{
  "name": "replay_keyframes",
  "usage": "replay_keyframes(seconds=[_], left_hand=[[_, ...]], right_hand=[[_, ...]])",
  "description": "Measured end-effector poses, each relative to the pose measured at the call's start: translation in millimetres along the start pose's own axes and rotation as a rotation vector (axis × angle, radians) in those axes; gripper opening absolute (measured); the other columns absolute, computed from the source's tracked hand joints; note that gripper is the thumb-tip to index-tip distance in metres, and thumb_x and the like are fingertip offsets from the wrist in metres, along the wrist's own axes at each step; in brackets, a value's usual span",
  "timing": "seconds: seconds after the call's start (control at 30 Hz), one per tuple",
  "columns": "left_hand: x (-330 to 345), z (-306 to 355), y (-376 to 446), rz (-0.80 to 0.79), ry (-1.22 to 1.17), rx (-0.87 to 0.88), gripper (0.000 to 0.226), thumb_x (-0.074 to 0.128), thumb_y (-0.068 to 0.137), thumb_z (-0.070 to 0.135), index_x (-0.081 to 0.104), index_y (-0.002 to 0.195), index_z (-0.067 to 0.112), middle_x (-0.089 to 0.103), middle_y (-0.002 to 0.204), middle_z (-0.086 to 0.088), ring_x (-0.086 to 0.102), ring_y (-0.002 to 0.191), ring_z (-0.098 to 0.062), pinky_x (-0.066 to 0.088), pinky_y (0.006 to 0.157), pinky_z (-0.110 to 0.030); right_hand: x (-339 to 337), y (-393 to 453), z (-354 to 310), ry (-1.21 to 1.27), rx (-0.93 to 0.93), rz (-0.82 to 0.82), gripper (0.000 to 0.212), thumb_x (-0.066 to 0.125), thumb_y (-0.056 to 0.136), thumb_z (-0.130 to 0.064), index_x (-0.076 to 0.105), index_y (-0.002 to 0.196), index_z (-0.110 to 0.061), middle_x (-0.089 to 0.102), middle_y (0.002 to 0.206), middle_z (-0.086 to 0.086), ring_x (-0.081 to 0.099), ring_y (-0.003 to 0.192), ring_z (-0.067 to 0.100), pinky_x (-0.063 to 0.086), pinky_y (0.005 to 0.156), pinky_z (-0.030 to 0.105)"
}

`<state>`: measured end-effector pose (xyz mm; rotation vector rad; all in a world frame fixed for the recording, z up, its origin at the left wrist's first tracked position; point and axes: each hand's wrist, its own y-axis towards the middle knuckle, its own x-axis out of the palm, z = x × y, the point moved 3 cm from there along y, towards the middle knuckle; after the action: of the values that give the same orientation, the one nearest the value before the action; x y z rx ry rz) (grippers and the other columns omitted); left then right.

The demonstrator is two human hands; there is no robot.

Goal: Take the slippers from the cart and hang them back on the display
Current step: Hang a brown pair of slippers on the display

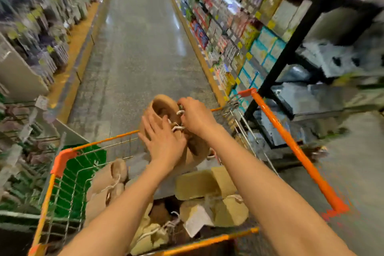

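Forearms [116, 214] reach forward over the cart [62, 161] to the brown slippers [164, 106], held upright above its far end: left hand [164, 143] spread flat against them, right hand [197, 118] pinching their white cord [180, 112].

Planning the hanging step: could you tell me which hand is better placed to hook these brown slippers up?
Probably the right hand: its fingers pinch the white cord of the slippers; the left hand only rests flat against them.

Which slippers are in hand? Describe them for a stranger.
Find the orange wire shopping cart. Above its far end, the left hand and right hand hold a brown plush slipper pair tied with white cord. Only this pair is held up.
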<state>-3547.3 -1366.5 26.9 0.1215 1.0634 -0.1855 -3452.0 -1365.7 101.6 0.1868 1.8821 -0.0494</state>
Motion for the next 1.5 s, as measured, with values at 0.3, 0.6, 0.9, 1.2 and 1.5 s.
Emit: replay_keyframes(seconds=[0.3, 0.6, 0.9, 1.2, 1.5], left_hand=[[-8, 217, -129, 0.079, -0.181, 0.482, 0.061, 0.054, 0.084, 0.037, 0.038, 0.136, 0.008, 0.001, 0.157, -0.016, -0.004, 0.145, -0.033, 0.006, 0.113, -0.058], [25, 430, -332, -0.072, -0.404, 1.003, 0.049, 0.045, 0.084, 0.039, 0.052, 0.110, -0.001, 0.040, 0.138, -0.025, 0.022, 0.140, -0.038, 0.023, 0.109, -0.051], [79, 549, -512, -0.382, -0.520, 1.370, 0.057, 0.036, 0.081, 0.048, 0.050, 0.113, 0.003, 0.042, 0.131, -0.021, 0.022, 0.137, -0.037, 0.021, 0.113, -0.050], [128, 642, -635, -0.470, -0.746, 1.886, 0.048, 0.033, 0.085, 0.050, 0.057, 0.071, 0.010, 0.064, 0.080, -0.014, 0.058, 0.088, -0.036, 0.044, 0.078, -0.043], [153, 666, -755, -0.573, -0.849, 2.262, 0.041, 0.038, 0.086, 0.047, 0.056, 0.064, 0.017, 0.061, 0.063, 0.000, 0.057, 0.072, -0.030, 0.027, 0.077, -0.038]], right_hand=[[-177, -174, 115, -0.197, 0.156, 0.381, 0.024, 0.045, 0.085, -0.002, 0.055, 0.106, -0.006, 0.059, 0.110, 0.016, 0.056, 0.101, 0.037, 0.043, 0.073, 0.040], [-300, -424, 225, -0.428, 0.508, 0.672, 0.019, 0.044, 0.087, 0.000, 0.058, 0.101, -0.001, 0.062, 0.104, 0.018, 0.058, 0.096, 0.035, 0.047, 0.076, 0.042], [-344, -617, 290, -0.534, 0.985, 0.776, 0.023, 0.046, 0.087, -0.002, 0.059, 0.105, -0.003, 0.062, 0.110, 0.018, 0.058, 0.100, 0.036, 0.044, 0.078, 0.039], [-365, -751, 334, -0.651, 1.420, 0.898, 0.018, 0.042, 0.093, -0.009, 0.058, 0.101, -0.009, 0.061, 0.105, 0.011, 0.057, 0.097, 0.032, 0.047, 0.079, 0.045], [-357, -859, 338, -0.694, 1.914, 1.173, 0.017, 0.056, 0.090, -0.027, 0.057, 0.087, -0.011, 0.065, 0.086, 0.013, 0.058, 0.085, 0.030, 0.048, 0.074, 0.043]])
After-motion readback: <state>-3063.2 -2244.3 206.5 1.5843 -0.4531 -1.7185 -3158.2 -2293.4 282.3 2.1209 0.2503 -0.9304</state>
